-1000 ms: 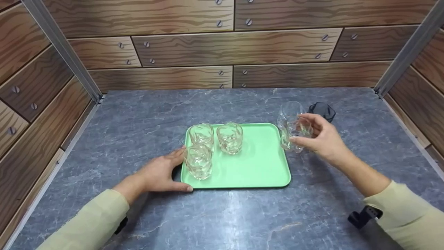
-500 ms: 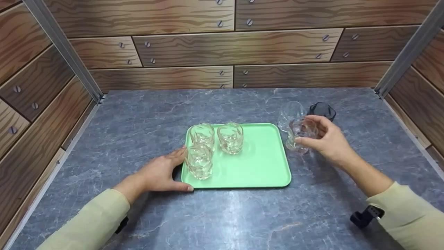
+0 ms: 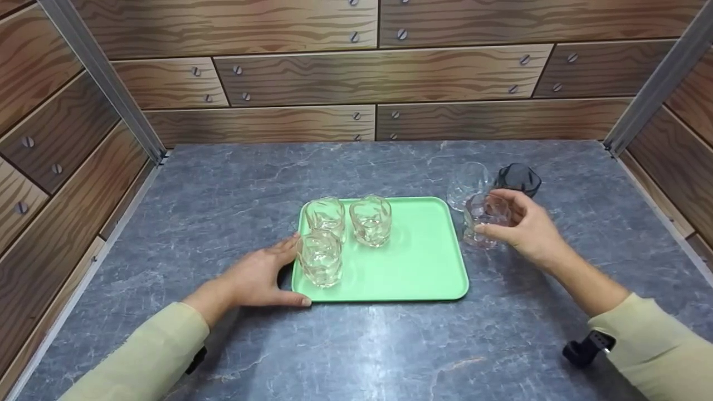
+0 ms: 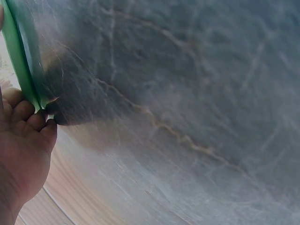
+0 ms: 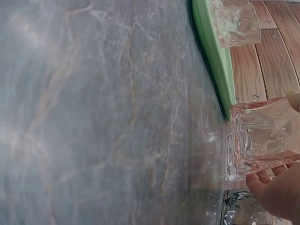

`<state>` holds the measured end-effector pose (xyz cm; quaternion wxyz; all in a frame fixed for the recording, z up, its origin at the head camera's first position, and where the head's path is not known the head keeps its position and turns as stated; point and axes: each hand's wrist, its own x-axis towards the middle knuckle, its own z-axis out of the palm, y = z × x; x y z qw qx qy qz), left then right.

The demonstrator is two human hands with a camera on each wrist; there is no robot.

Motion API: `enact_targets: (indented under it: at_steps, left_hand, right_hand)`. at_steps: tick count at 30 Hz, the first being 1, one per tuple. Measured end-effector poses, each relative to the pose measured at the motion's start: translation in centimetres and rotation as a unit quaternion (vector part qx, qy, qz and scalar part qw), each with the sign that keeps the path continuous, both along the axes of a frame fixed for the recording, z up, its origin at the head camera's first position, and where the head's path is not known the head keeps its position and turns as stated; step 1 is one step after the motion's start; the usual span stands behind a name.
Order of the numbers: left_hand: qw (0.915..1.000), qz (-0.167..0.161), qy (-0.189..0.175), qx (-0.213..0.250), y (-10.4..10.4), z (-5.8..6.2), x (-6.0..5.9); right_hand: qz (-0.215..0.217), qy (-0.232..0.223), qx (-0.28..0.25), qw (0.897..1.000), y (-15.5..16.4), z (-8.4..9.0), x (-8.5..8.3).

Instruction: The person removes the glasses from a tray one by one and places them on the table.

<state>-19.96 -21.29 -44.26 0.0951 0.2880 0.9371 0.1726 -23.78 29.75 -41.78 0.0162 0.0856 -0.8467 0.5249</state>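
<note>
In the head view my right hand [image 3: 523,225] holds a clear, pink-tinted faceted glass [image 3: 486,223] upright between thumb and fingers, just right of the green tray [image 3: 412,273]. The right wrist view shows this glass [image 5: 265,133] side-on; whether its base touches the table I cannot tell. My left hand [image 3: 253,278] grips the tray's near left corner, thumb at the front edge and fingers along the left side. On the tray stand three similar glasses: one at back left [image 3: 325,214], one beside it [image 3: 371,220], and one at front left [image 3: 320,259].
Behind the held glass stands another clear glass [image 3: 467,181], partly overlapped by it. A dark smoky glass [image 3: 518,178] is at its right, close to my right fingers. Wood-patterned walls [image 3: 295,81] enclose the grey marbled table [image 3: 250,172] at the back and sides.
My right hand has shifted the held glass slightly right and toward me, away from the tray's edge; the clear glass behind now shows more separately. Left hand and tray stay put.
</note>
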Motion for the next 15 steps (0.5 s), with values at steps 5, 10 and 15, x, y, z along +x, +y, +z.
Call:
enact_targets:
  at_steps: [5,10,15]
  left_hand:
    - [1.0,0.0,0.0,0.0,-0.03,-0.04,-0.05]
    - [1.0,0.0,0.002,-0.003,-0.01,-0.03,-0.06]
    - [1.0,0.001,0.0,-0.002,0.04,0.0,-0.04]
  right_hand:
    - [0.004,-0.003,-0.005,1.0,-0.02,-0.2,0.01]
    - [0.007,-0.006,-0.001,1.0,0.02,-0.3,-0.01]
    - [0.006,-0.004,-0.014,1.0,-0.08,-0.47,0.0]
